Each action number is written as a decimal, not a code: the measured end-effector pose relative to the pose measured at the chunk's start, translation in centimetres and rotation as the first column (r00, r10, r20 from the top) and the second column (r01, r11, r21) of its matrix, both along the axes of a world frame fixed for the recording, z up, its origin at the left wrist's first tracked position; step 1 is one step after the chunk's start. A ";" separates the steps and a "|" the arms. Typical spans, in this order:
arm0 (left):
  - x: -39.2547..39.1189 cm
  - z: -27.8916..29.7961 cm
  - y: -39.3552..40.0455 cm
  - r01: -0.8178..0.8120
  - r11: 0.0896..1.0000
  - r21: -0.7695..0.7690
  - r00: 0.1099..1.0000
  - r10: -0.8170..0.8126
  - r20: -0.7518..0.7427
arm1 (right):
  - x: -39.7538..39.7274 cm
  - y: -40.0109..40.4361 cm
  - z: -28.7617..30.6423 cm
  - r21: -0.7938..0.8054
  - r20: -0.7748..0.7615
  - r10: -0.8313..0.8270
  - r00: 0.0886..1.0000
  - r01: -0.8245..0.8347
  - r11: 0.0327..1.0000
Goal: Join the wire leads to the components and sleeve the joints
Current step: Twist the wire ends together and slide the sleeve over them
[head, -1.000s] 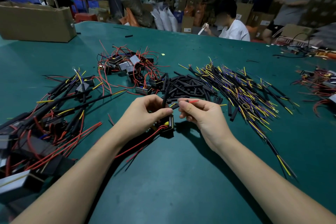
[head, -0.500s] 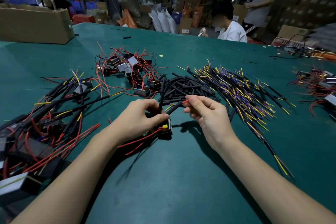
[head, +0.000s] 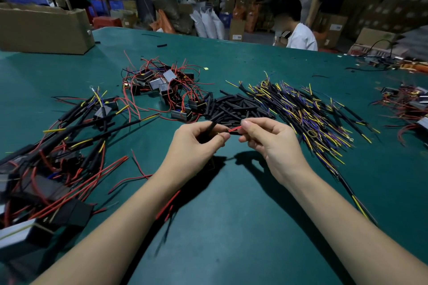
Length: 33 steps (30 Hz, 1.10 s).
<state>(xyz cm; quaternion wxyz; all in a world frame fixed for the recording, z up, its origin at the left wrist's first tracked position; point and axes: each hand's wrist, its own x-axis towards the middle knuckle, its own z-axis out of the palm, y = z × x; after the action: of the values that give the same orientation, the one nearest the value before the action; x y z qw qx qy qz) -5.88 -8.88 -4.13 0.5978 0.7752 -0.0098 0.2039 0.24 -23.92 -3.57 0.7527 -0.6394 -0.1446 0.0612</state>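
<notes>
1. Left hand (head: 196, 146): grip pinched on a black sleeve (head: 212, 126), held above the table (head: 231, 227).
2. Right hand (head: 273, 139): grip pinched on a red wire lead (head: 235, 129), tip just beside the sleeve.
3. Likely light, thin, floppy; best pinched close to the bare end.
4. Sleeve probably soft, easily crushed shut; light pressure only.

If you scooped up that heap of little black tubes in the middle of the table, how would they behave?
The black tubes look thin and hollow, so probably very light. They lie loose and crisscrossed, so a scoop would likely spill some. Being round, strays could roll on the smooth green table.
</notes>
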 end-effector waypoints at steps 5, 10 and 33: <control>0.0 -0.1 0.0 0.002 1.000 0.016 1.000 -0.003 0.008 | 0.2 -0.4 -0.1 -0.222 0.189 -0.002 0.982 0.045 0.974; 0.1 0.0 0.1 0.004 0.999 0.033 1.000 -0.003 -0.030 | 0.0 -0.2 -0.3 -0.203 0.267 -0.013 0.964 0.070 0.977; -0.1 0.1 0.3 0.121 0.986 -0.114 0.982 -0.136 -0.135 | 3.3 -5.2 1.6 -0.194 0.425 -0.337 0.840 0.448 0.873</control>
<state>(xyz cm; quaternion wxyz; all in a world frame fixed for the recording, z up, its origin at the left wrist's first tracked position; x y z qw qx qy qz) -5.97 -8.61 -4.01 0.6489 0.7529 -0.0064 0.1096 3.49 -29.07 -1.99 0.6062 -0.7567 -0.1410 -0.2000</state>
